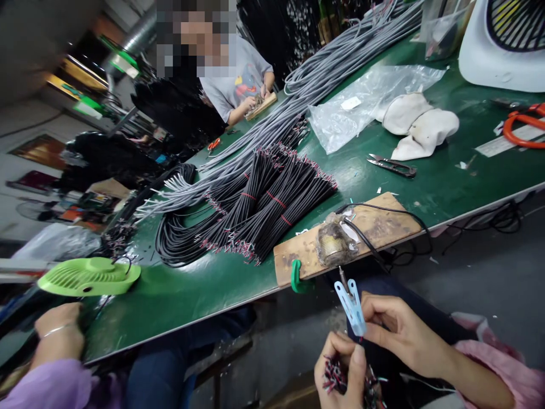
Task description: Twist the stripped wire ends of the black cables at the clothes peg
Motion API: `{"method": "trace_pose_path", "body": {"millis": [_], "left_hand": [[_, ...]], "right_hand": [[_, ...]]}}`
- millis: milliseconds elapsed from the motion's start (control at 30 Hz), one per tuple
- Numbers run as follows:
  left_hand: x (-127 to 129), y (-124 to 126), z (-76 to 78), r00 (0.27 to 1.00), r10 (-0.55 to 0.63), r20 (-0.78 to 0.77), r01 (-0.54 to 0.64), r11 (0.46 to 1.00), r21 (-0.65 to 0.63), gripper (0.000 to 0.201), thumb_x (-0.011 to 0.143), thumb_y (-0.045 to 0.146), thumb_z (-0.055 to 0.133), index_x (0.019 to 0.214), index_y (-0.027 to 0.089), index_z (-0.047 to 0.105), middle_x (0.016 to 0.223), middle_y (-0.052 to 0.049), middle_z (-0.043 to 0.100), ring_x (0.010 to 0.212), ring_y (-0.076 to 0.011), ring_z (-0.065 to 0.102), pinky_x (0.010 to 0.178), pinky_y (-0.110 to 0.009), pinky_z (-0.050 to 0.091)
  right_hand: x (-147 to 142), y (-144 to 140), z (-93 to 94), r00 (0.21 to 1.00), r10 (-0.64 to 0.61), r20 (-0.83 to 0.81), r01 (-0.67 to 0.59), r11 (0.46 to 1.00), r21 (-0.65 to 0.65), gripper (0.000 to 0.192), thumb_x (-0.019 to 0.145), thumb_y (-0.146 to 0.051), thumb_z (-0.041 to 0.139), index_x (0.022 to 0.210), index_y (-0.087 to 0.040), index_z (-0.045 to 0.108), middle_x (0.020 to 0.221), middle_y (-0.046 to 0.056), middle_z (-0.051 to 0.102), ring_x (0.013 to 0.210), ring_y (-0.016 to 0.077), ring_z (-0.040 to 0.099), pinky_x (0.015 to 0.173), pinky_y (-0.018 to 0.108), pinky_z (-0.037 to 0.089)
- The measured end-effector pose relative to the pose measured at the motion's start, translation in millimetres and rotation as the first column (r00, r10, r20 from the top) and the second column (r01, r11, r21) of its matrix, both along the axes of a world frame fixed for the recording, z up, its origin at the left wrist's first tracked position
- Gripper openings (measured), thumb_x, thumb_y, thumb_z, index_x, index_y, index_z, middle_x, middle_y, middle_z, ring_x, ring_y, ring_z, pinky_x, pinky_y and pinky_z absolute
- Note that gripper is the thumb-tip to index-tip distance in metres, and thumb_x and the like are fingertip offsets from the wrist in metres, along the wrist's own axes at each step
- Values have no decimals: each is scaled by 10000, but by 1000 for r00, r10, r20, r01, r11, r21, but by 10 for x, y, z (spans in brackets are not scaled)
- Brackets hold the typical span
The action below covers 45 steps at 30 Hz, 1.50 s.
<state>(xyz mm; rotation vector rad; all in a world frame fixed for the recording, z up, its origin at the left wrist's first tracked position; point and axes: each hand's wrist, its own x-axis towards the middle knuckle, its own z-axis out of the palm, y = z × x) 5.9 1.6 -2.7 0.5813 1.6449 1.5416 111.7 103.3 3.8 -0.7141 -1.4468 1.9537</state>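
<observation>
My left hand (pixel 343 366) is closed around a bundle of thin cables, whose red, black and white wire ends (pixel 335 375) stick out between the fingers. Thumb and forefinger of my right hand (pixel 398 329) pinch the lower end of a light blue plastic clothespin (pixel 351 307). A bit of red wire shows just under the clothespin's jaws. Above it, a thin metal tip (pixel 342 275) points down from a crusted yellowish block (pixel 334 243) on a wooden board (pixel 383 218); the clothespin's upper arms overlap this tip in view.
A green clamp (pixel 297 276) grips the board at the table edge. Bundled black cables (pixel 259 204) and long grey cables (pixel 319 79) cover the green table. Snips (pixel 392 166), white gloves (pixel 419 122) and orange scissors (pixel 523 128) lie right. A co-worker's purple sleeve (pixel 55 383) is left; another person sits opposite.
</observation>
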Motion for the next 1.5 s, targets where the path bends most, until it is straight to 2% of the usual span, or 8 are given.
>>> {"method": "trace_pose_path", "body": {"millis": [133,600,767,900,1067,1200,1367,1500], "left_hand": [[24,-13,-18,991,67,116,-67,998,-2,361,743,499,744,621,198,584,342,88,439,217,-22,265,276,-134,193],[0,5,14,997,49,61,-50,999,14,358,753,455,749,572,180,609,340,78,447,240,-11,274,287,-116,198],[30,30,33,995,102,-20,-100,992,76,315,702,415,801,577,180,631,431,66,505,295,-28,350,317,-136,270],[21,52,70,995,94,-30,-89,988,123,331,668,417,820,564,176,619,454,61,517,283,-35,382,323,-156,265],[-50,24,51,999,33,-13,-33,999,3,375,720,475,764,565,188,580,340,83,432,226,-42,321,275,-159,177],[-32,21,39,997,76,14,-76,997,-13,367,691,454,801,570,183,585,410,71,523,266,-22,353,300,-132,247],[30,20,4,995,103,15,-103,994,42,342,694,452,801,585,191,610,414,76,518,288,-19,366,347,-130,332],[49,36,-2,995,99,-29,-96,991,96,267,695,398,812,625,204,644,422,78,525,272,-27,366,338,-145,336]], "right_hand": [[2,-96,-32,999,-14,-43,11,997,-78,359,879,-478,611,717,-163,553,725,0,498,697,159,479,645,286,414],[58,-103,23,995,-101,-6,94,901,424,157,951,-192,523,838,-173,631,793,40,629,763,181,558,882,403,372],[57,-95,14,996,37,-85,-26,992,123,257,962,-344,500,788,-169,573,794,31,548,776,180,525,746,327,415],[33,-42,-23,971,132,-200,-157,981,-114,311,903,-441,598,787,-152,605,790,21,542,751,169,532,690,299,425],[26,-38,-12,988,-70,-136,111,940,322,177,941,-241,586,791,-171,648,736,15,612,747,164,523,798,344,386],[40,-85,11,986,-135,-98,165,880,445,145,954,-137,519,848,-179,609,788,21,595,762,162,516,808,347,380],[21,-124,33,987,6,-163,0,999,39,213,968,-305,512,832,-163,593,821,28,554,788,168,526,756,306,421],[10,-140,-25,941,95,-325,-201,928,-314,278,917,-407,592,884,-133,622,798,24,565,724,144,524,677,259,424]]}}
